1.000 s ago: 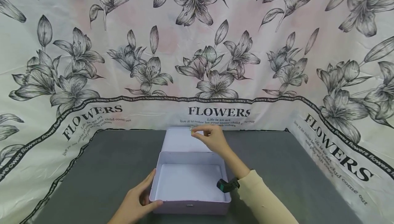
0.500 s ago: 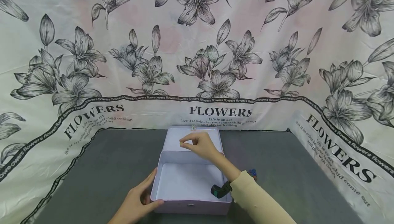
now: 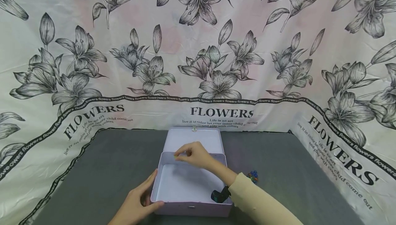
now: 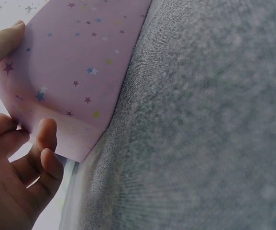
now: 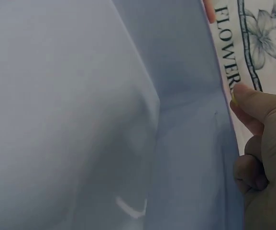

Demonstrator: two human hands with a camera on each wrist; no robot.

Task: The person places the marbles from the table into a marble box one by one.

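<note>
A pale lilac box stands with its lid laid back behind it; the wrist view on the left shows its pink side with stars. My left hand grips the box's front left corner, thumb on the front rim. Over the back left part of the box, my right hand pinches a tiny yellowish piece between thumb and index finger. In the right wrist view that yellow piece shows only as a sliver at the fingertips of the hand. The box's inside holds nothing visible.
A small cluster of blue, green and orange pieces lies on the grey table right of the box, partly behind the right sleeve. A flower-printed cloth hangs behind the table.
My right hand has moved from above the lid toward me and to the left, over the box, with the small piece still pinched. The cluster at the right has come into view. My left hand stays put.
</note>
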